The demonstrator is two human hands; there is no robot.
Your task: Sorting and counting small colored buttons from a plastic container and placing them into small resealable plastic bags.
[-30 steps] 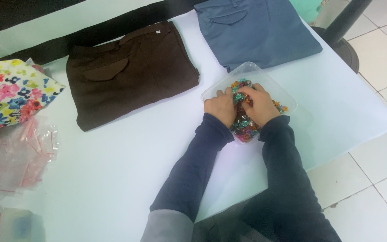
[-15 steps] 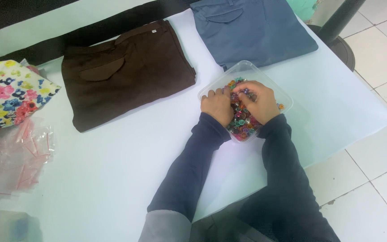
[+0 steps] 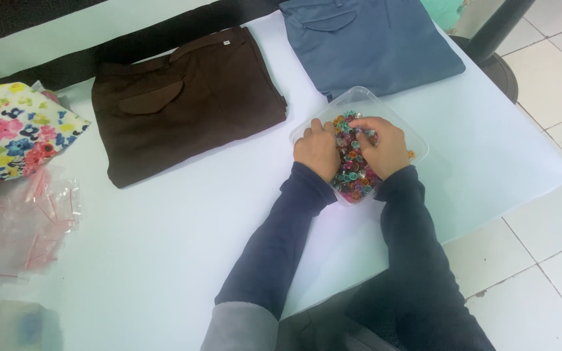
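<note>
We have both hands in the clear plastic tray [image 3: 417, 140] near the white table's [image 3: 164, 260] front edge: left hand [image 3: 317, 151] palm-down with fingers curled into the multicoloured buttons [image 3: 352, 175], right hand [image 3: 385, 144] pinching at them near the top (whether one is actually gripped, we cannot tell). We judge this the sorting-through step; isolating a single piece calls for a fine fingertip pinch. Brown trousers [image 3: 190, 97] and blue trousers [image 3: 372, 39] lie folded beyond.
</note>
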